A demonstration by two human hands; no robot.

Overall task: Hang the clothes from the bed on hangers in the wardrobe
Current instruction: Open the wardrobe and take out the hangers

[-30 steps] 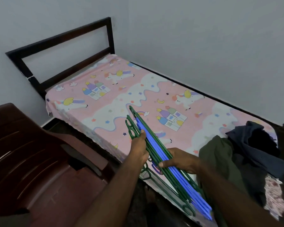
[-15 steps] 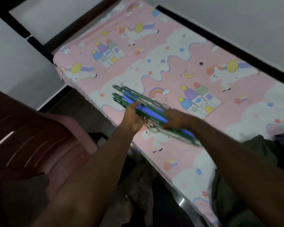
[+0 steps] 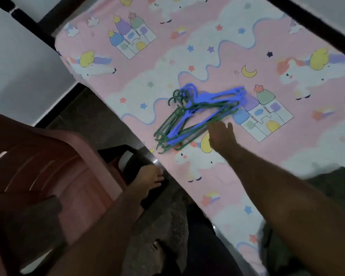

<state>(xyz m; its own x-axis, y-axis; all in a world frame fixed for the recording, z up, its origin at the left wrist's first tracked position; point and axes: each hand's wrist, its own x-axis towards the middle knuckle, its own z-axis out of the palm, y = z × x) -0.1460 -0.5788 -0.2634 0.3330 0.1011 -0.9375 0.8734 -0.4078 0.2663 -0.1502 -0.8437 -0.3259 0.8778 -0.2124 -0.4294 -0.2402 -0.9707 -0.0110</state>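
A stack of green and blue plastic hangers (image 3: 195, 114) lies flat on the pink unicorn bedsheet (image 3: 187, 46), near the bed's left edge. My right hand (image 3: 221, 136) is stretched out flat just beside the stack's near bar, fingers straight, gripping nothing; whether the fingertips touch the bar is unclear. My left hand (image 3: 147, 179) hangs relaxed below the bed's edge and holds nothing. A dark green garment (image 3: 339, 186) shows at the right edge of the bed, mostly out of view.
A brown plastic chair (image 3: 48, 176) stands close on the left, beside the bed. The dark bed frame (image 3: 46, 18) runs along the head end, and a white wall (image 3: 18, 66) lies to the left. Dark floor (image 3: 157, 216) separates the chair from the bed.
Both hands held the hanger stack above the bed; now the stack lies on the sheet and both hands have let go. My left hand dropped below the bed's edge. The view tilted down.
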